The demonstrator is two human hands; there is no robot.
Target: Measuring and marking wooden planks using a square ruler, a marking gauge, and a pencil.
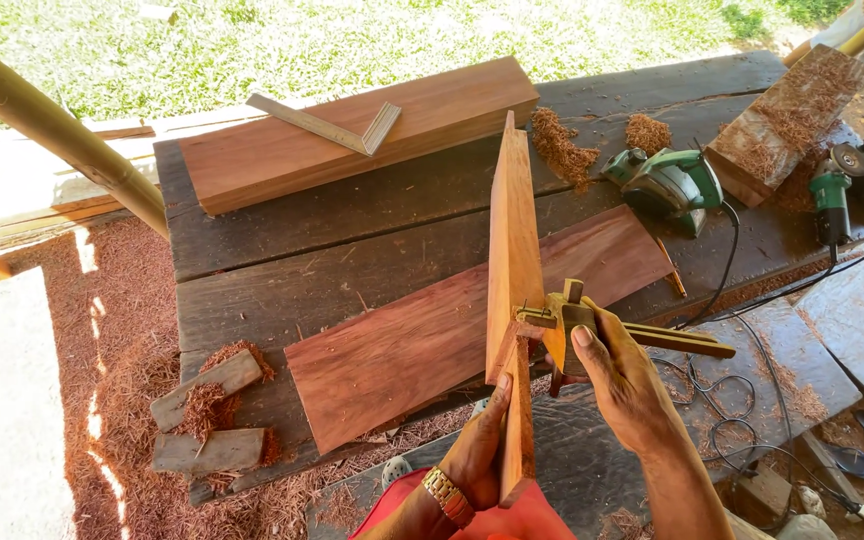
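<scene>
**Board on edge, gauge against its side**

My left hand [477, 450] is closed around the near end of a reddish board [512, 270] that I hold standing on its narrow edge, running away from me over the workbench [252, 250]. My fingers wrap its left face and my thumb points up along it; a gold watch [448, 495] sits on that wrist.

My right hand [627, 385] grips a wooden marking gauge [572, 320]. Its block is pressed against the right face of the board near my end, my thumb lies on top of the block, and its long stem [682, 342] sticks out to the right, over the bench edge.

Under the upright board, a wide flat plank [402, 350] of the same red wood lies at an angle on the bench. Farther back a thick beam [352, 130] lies across the bench with a metal square [327, 125] resting on top of it. To the right of the board's far end there are two heaps of shavings [562, 150], then a green power planer [667, 185], a block of wood [787, 120] covered in sawdust, and a green angle grinder [857, 185]. Black cables [732, 400] trail from the tools down off the bench to my right.

At the left near corner of the bench, two small grey offcuts [207, 415] sit in red shavings. A bamboo pole [52, 130] slants across the upper left, with grass [352, 40] beyond the bench.
</scene>
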